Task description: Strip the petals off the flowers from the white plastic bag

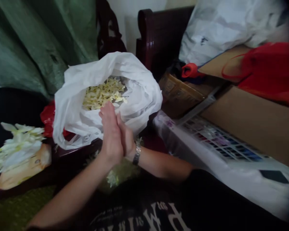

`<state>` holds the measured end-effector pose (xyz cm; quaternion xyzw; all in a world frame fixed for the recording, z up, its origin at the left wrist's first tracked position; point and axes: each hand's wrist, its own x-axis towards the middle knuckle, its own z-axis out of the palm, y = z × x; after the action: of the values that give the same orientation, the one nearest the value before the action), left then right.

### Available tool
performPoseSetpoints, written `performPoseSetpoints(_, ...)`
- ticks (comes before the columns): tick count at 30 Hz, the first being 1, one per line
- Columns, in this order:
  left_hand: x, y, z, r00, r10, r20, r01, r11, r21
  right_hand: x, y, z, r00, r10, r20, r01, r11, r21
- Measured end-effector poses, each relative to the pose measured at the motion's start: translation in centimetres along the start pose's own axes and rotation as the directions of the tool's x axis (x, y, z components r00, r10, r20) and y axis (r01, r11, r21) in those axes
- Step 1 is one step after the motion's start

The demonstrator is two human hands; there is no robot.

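A white plastic bag point(144, 93) stands wide open in front of me, with many pale yellow-white flowers point(103, 93) inside. Both hands are pressed palm to palm at the bag's near edge. My left hand point(110, 134) has its fingers stretched out, pointing toward the flowers. Mostly behind it, my right hand point(127, 136) lies against its palm, a metal watch point(137, 153) on the wrist; its fingers are largely hidden. Whether anything is between the palms cannot be seen. Below my forearms are more pale flowers point(113, 179), partly covered.
At the left, white flowers point(19, 144) rest by a printed packet point(26, 170) near a red bag point(48, 118). On the right are a plastic-covered box with small compartments point(221, 141), a cardboard box point(178, 93) and a red bag point(274, 70). A green curtain point(45, 38) hangs behind.
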<state>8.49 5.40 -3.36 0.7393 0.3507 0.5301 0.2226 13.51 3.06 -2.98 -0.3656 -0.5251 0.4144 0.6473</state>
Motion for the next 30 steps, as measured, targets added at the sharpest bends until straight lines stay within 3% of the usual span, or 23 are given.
performPoseSetpoints(2,0.6,-0.1,-0.5,0.991,0.118,-0.057,-0.111,0.988,0.104,0.1,0.3,0.1,0.997,0.078,-0.006,-0.076,0.982,0.171)
performPoseSetpoints(5,1.5,-0.6,-1.5,0.988,0.151,-0.033,-0.137,0.952,0.275,0.1,1.5,0.1,0.955,0.296,0.032,-0.275,0.836,0.475)
performPoseSetpoints(9,1.1,-0.6,-2.2,0.993,0.11,-0.04,-0.092,0.943,0.32,0.4,2.5,-0.2,0.885,0.452,0.114,-0.435,0.713,0.55)
performPoseSetpoints(12,0.3,-0.2,-3.6,0.987,0.128,-0.099,-0.099,0.961,0.257,0.7,1.9,-1.1,0.885,0.448,0.131,-0.436,0.695,0.571)
performPoseSetpoints(15,-0.5,0.0,-5.6,0.982,-0.031,-0.186,0.056,0.99,0.133,1.1,0.4,-2.4,0.923,0.358,0.14,-0.374,0.753,0.541)
performPoseSetpoints(17,-0.9,0.1,-6.7,0.962,-0.256,-0.1,0.257,0.966,-0.002,1.2,-0.6,-3.0,0.937,0.316,0.149,-0.347,0.792,0.502)
performPoseSetpoints(19,-1.2,0.1,-7.1,0.876,-0.467,0.117,0.481,0.863,-0.156,1.1,-1.4,-3.3,0.938,0.302,0.172,-0.347,0.819,0.457)
performPoseSetpoints(21,-1.5,0.2,-7.1,0.773,-0.575,0.269,0.634,0.716,-0.293,1.0,-1.8,-3.2,0.932,0.302,0.202,-0.362,0.827,0.43)
performPoseSetpoints(22,-1.6,0.3,-7.0,0.743,-0.604,0.289,0.669,0.655,-0.35,0.9,-1.9,-3.1,0.93,0.301,0.212,-0.365,0.824,0.432)
performPoseSetpoints(24,-1.8,0.3,-6.8,0.728,-0.643,0.236,0.671,0.6,-0.436,0.7,-1.7,-2.8,0.933,0.3,0.198,-0.359,0.811,0.462)
performPoseSetpoints(27,-1.9,0.2,-6.9,0.753,-0.641,0.145,0.62,0.618,-0.483,0.1,-0.7,-2.5,0.934,0.338,0.114,-0.35,0.81,0.47)
performPoseSetpoints(30,-2.1,0.0,-7.0,0.773,-0.623,0.121,0.585,0.625,-0.517,-0.4,0.2,-2.3,0.927,0.372,0.054,-0.361,0.84,0.404)
